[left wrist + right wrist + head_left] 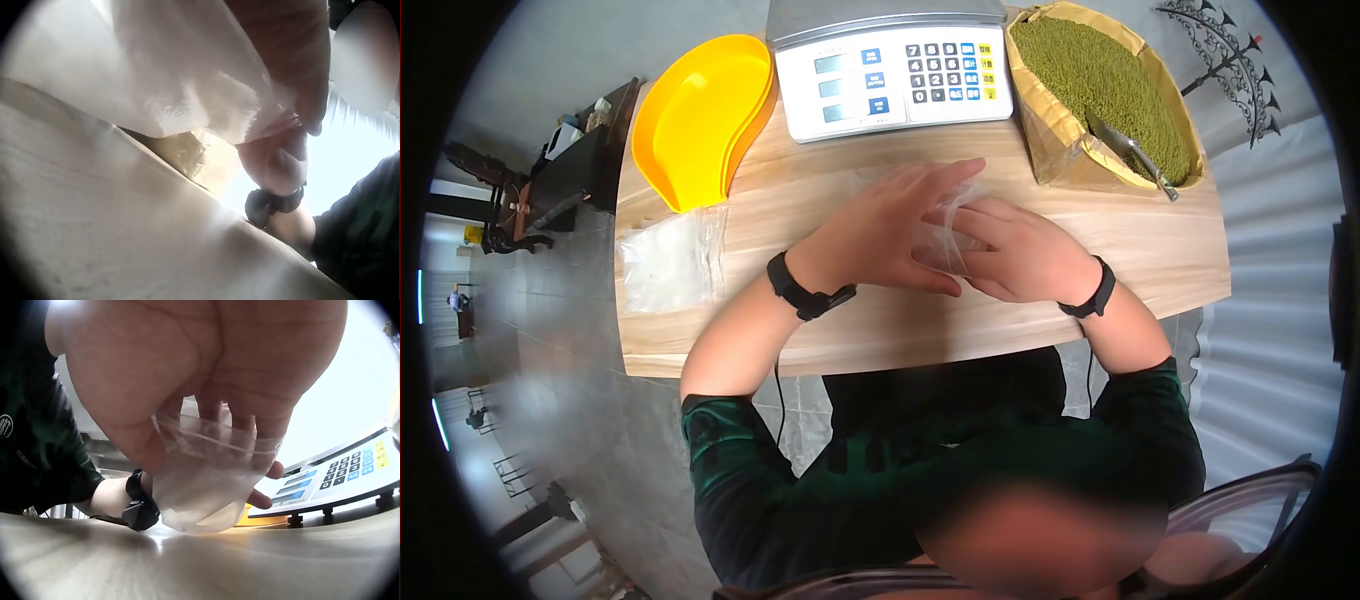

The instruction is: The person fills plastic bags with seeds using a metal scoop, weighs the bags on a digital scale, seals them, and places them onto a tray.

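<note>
The counter (pixel 1140 275) has a pale wood-grain top with darker streaks running from left to right. Toward its far edge, around the middle, stands a white scale (pixel 895 95) on dark feet, its keypad and displays facing the near edge. Toward the far left corner, just beside the scale, lies a tapered yellow pan (pixel 700 115). Flat clear plastic (pixel 665 262) lies along the left edge, nearer the front. Toward the far right corner stands a brown paper bag (pixel 1055 160) full of small green beans (pixel 1100 75).

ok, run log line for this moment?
left hand: touching zip-lock bag; right hand: touching same bag; digital scale: beyond hands; metal scoop: in mung beans
</note>
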{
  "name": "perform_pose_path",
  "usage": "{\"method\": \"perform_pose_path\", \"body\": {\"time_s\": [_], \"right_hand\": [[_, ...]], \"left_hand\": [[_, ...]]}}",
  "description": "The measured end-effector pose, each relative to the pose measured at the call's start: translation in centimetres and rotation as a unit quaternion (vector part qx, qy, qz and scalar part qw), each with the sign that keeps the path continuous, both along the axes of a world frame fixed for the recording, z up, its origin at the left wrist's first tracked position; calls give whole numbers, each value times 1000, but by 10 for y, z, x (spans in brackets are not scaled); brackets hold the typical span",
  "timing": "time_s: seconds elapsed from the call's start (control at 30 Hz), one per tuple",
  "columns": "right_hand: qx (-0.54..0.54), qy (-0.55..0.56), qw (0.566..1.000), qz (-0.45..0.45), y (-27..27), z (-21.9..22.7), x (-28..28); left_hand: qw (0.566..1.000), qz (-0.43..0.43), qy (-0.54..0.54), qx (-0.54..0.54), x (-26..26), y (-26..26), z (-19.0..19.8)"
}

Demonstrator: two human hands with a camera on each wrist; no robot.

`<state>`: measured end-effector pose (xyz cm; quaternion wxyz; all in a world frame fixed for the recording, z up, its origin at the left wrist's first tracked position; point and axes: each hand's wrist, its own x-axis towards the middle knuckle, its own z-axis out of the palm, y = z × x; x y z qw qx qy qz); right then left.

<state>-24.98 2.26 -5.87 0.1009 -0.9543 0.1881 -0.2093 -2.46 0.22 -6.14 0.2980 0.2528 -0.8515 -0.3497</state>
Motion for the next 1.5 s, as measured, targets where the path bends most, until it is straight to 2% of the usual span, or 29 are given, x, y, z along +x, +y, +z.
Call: {"method": "perform_pose_path", "body": {"time_s": [0.13, 0.2, 0.23, 0.33, 0.37, 0.4, 0.43, 0.5, 0.53, 0.6, 0.7, 0.73, 0.8, 0.9, 1.03, 1.07, 1.1, 1.17, 1.33, 1.43, 1.47, 1.5], "right_hand": [[-9, 7, 1000, 1, -2, 1, -5], [-15, -86, 996, 17, -4, 10, -7], [-20, -82, 996, 12, -4, 16, -15], [-157, -174, 961, -150, -4, 56, -54], [-170, -186, 926, -281, 0, 65, -67], [-106, -202, 889, -397, 0, 73, -82], [-45, -184, 851, -490, -1, 83, -92], [5, 46, 789, -612, -9, 93, -114], [-3, 50, 789, -613, -15, 94, -119], [110, 197, 768, -599, -25, 89, -127], [119, 261, 777, -560, -42, 79, -128], [115, 263, 776, -562, -48, 74, -132], [121, 255, 799, -531, -61, 70, -144], [147, 283, 799, -509, -84, 84, -153], [150, 291, 793, -513, -106, 108, -153], [190, 310, 773, -520, -110, 119, -148], [189, 309, 772, -521, -110, 129, -142], [205, 365, 736, -532, -110, 142, -135], [196, 412, 707, -540, -97, 174, -133], [187, 395, 716, -544, -81, 186, -147], [176, 402, 735, -517, -83, 182, -169], [173, 407, 732, -518, -75, 187, -167]], "left_hand": [[997, 4, -37, 63, 2, -2, -2], [999, 8, -32, -31, 1, -5, -6], [999, 2, -27, -35, 1, -6, -8], [999, 13, -14, -37, 5, -10, -12], [1000, 18, -1, -18, 7, -12, -14], [1000, 23, 11, 3, 8, -12, -15], [1000, 21, 18, 1, 8, -11, -13], [992, 15, 118, 49, 8, -11, -7], [991, 14, 127, 45, 8, -12, -6], [981, 14, 189, 40, 7, -12, -5], [979, 17, 202, 35, 8, -13, -11], [978, 15, 207, 32, 8, -14, -15], [949, 32, 291, 119, 6, -15, -23], [939, 32, 317, 129, 8, -17, -27], [938, 35, 314, 144, 10, -16, -28], [936, 37, 318, 146, 9, -16, -28], [934, 38, 322, 149, 8, -15, -28], [933, 31, 328, 145, 8, -13, -28], [923, 24, 356, 147, 10, -11, -28], [919, 19, 365, 149, 10, -11, -24], [927, 23, 352, 131, 10, -11, -25], [933, 27, 339, 113, 11, -12, -26]]}}
